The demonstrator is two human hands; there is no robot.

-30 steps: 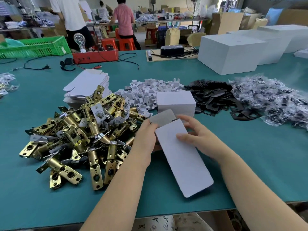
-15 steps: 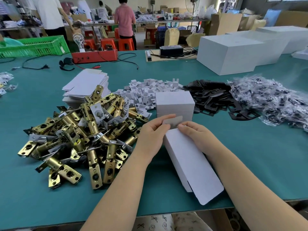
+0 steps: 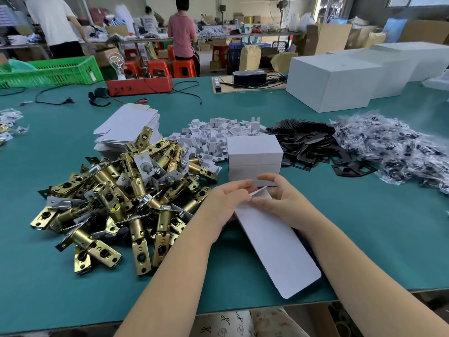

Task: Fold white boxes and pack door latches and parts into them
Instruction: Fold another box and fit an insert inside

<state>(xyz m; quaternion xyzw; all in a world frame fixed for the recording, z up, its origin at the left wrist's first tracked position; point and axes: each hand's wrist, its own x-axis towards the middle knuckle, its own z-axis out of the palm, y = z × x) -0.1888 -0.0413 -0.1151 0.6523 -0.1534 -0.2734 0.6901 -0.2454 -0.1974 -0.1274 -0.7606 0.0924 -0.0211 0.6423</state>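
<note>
A: Status? We're mid-fold on one flat white cardboard box blank (image 3: 277, 242), lying on the teal surface (image 3: 379, 234) at 6 o'clock, right in front of us. Nothing packed into it yet.

B: Hands? Left hand (image 3: 226, 203) and right hand (image 3: 279, 200) both pinch the far end flap of the blank, fingers curled on it, bending it up. Long near flap lies flat, unfolded.

A: Done so far: two closed small white boxes (image 3: 255, 159) stacked just beyond the hands at 12. Contents not visible, so we can't tell if they're filled.

B: Left: heap of brass door latches (image 3: 116, 198) at 9 to 10, too tangled to count, dozens by our guess. Stack of flat white blanks (image 3: 128, 127) at 11, count unreadable.

A: Parts: pile of small white folded card inserts (image 3: 216, 137) at 12, black metal plates (image 3: 313, 147) at 1, clear bagged parts (image 3: 393, 152) at 2. All uncountable piles. Bulk of the job remains, we reckon.
</note>
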